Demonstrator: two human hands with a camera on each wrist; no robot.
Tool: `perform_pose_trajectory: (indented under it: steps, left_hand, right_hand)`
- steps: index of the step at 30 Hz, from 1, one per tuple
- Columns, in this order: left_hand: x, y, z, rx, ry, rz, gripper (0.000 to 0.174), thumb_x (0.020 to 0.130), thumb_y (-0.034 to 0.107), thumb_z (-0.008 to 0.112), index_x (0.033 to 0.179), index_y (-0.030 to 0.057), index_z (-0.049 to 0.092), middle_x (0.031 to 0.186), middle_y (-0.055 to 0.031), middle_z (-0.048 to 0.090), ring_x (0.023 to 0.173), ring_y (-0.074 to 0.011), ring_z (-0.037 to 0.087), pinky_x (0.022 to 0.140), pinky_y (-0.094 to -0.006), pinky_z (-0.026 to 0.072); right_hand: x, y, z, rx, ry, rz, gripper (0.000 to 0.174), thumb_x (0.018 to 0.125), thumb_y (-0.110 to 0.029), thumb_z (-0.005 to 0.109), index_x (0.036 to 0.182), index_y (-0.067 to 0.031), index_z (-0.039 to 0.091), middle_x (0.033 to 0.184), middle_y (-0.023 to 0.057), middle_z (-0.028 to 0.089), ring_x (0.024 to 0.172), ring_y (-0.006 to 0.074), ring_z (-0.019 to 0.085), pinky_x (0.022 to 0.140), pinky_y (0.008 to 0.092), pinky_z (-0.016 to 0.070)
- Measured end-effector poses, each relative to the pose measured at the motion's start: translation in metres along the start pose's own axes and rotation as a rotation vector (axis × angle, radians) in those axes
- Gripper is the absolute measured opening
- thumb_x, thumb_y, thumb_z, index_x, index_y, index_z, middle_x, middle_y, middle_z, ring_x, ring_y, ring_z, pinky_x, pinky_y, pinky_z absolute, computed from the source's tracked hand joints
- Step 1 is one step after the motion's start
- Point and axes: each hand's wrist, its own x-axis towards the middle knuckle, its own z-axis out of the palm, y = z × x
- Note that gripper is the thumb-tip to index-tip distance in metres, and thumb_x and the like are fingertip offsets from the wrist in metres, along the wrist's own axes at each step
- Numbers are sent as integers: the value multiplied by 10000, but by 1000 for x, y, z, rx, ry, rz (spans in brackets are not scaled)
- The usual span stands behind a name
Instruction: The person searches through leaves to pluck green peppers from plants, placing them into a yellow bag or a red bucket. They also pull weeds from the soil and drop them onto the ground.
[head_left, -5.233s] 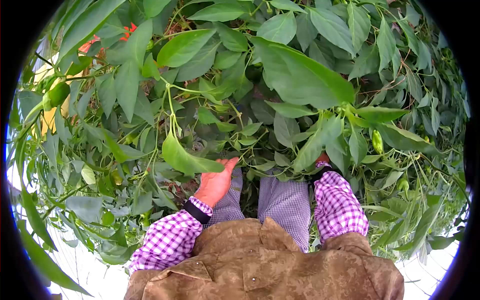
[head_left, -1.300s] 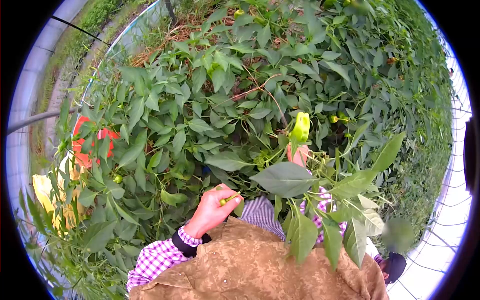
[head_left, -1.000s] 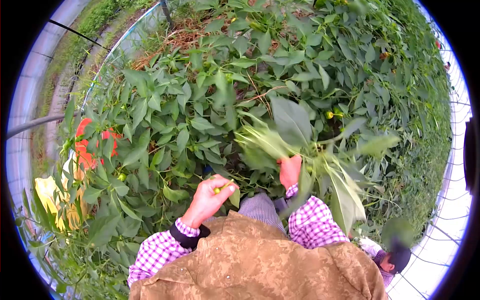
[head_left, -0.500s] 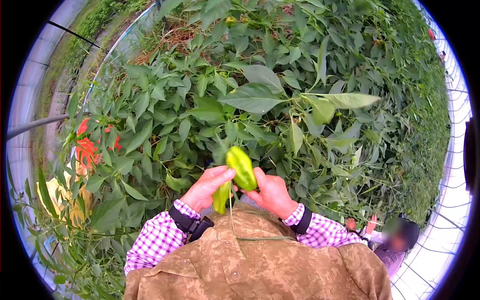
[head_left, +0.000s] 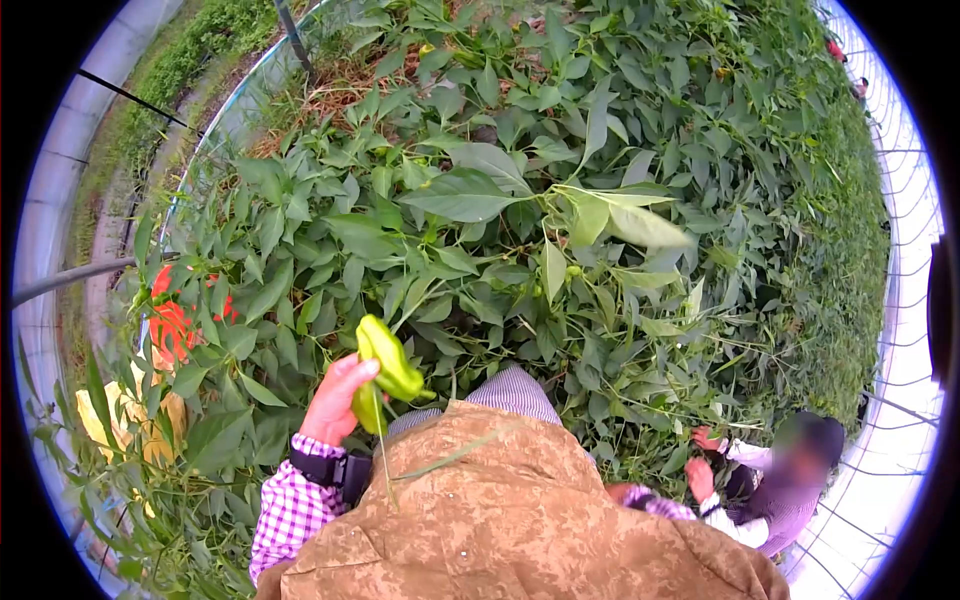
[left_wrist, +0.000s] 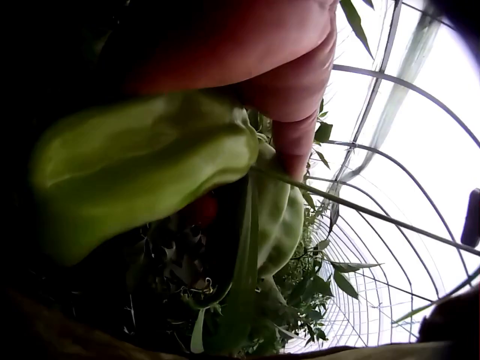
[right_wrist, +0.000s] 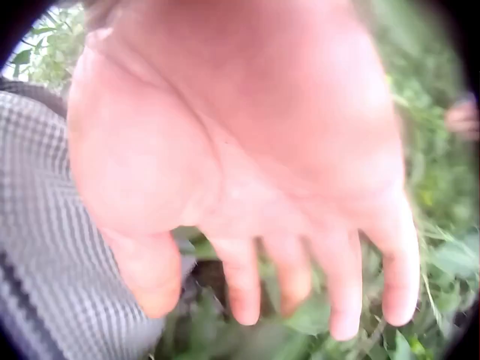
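- Head view, 8 o'clock from centre: the left hand (head_left: pixel 330 408) holds an upper pepper (head_left: pixel 388 355) and a lower pepper (head_left: pixel 369 407), both yellow-green. The grip is clamped on both, with the thumb against the upper pepper.
- Head view, 6 o'clock from the peppers: a thin stalk (head_left: pixel 383 455) hangs down. A narrow leaf (head_left: pixel 455 455) lies across the front of the brown garment (head_left: pixel 520 510).
- Head view, 12 o'clock: dense pepper plants (head_left: pixel 590 130) fill the area beyond the knees.
- Head view, 4 o'clock: a second person (head_left: pixel 785 495) has both hands near the foliage.
- Head view, 9 o'clock: red material (head_left: pixel 172 325) shows among leaves; yellow material (head_left: pixel 165 425) sits just below it.
- Left wrist view: the fingers at 12 o'clock press over the peppers; one pepper points toward 9 o'clock, the other hangs at 5 o'clock. Curved hoops (left_wrist: pixel 420 86) stand at 2 o'clock.
- Right wrist view: the right hand (right_wrist: pixel 240 150) shows its palm, fingers extended toward 6 o'clock. The grip is apart and holds nothing. A checked trouser leg (right_wrist: pixel 56 240) is at 8 o'clock.
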Motion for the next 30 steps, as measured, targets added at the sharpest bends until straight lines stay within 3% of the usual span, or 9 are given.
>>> perform_pose_trajectory:
  steps: [1,2,4,12,19,20,22,26,30]
  left_hand:
    - [-9,-2,-8,60,28,-19,328,854,227,662,1108,25,612,972,-47,672,829,-131,639,696,-280,526]
    - [-18,-1,-7,118,66,-23,331,849,224,665,1100,13,622,953,-48,677,793,-121,637,679,-266,516]
    - [-30,-2,-16,276,91,-99,319,828,220,686,1055,-1,651,906,-42,683,743,-108,629,673,-256,503]
    - [-44,-9,-39,475,73,-224,308,734,126,764,987,-27,676,862,-40,687,728,-99,614,702,-242,481]
    - [-60,-32,-72,732,76,-355,348,676,231,817,903,-7,701,773,-25,667,732,-108,581,726,-264,443]
    - [-75,-27,-61,756,163,-325,328,681,263,816,885,27,715,743,7,642,700,-89,524,666,-264,403]
    - [-89,-38,-77,722,75,-369,344,688,268,810,922,34,715,763,-1,660,704,-91,541,688,-262,422]
    - [-121,-38,-67,641,146,-419,352,694,236,815,969,41,713,816,-12,687,711,-79,572,706,-252,449]
    - [-136,-43,-61,620,193,-398,335,700,220,809,959,30,714,806,7,680,674,-59,558,669,-213,434]
  right_hand:
    - [-37,-12,1,361,-40,443,249,926,-272,543,969,-29,584,909,165,660,770,262,640,562,336,508]
    - [-63,-24,3,531,-14,640,248,926,-269,543,969,-28,583,907,165,660,769,262,640,560,335,508]
    - [-98,-36,4,680,57,806,244,926,-264,544,970,-26,581,902,165,660,767,261,640,556,331,507]
    - [-114,-62,-11,748,222,839,231,926,-243,546,971,-18,575,886,164,661,759,259,643,541,318,505]
    - [-107,-57,-31,832,255,823,220,925,-225,549,973,-11,569,872,163,661,752,258,645,527,307,502]
    - [-107,-56,-33,855,263,824,219,925,-222,549,973,-10,568,870,163,661,751,257,645,525,305,502]
    - [-112,-53,-37,895,275,828,216,925,-217,550,973,-8,567,866,163,661,749,257,645,521,302,502]
    - [-141,-42,-36,987,272,873,209,925,-207,551,974,-4,563,858,163,661,745,256,646,514,295,500]
    - [-204,-23,-43,1314,191,1034,203,925,-196,552,975,1,560,850,163,661,741,255,648,506,288,499]
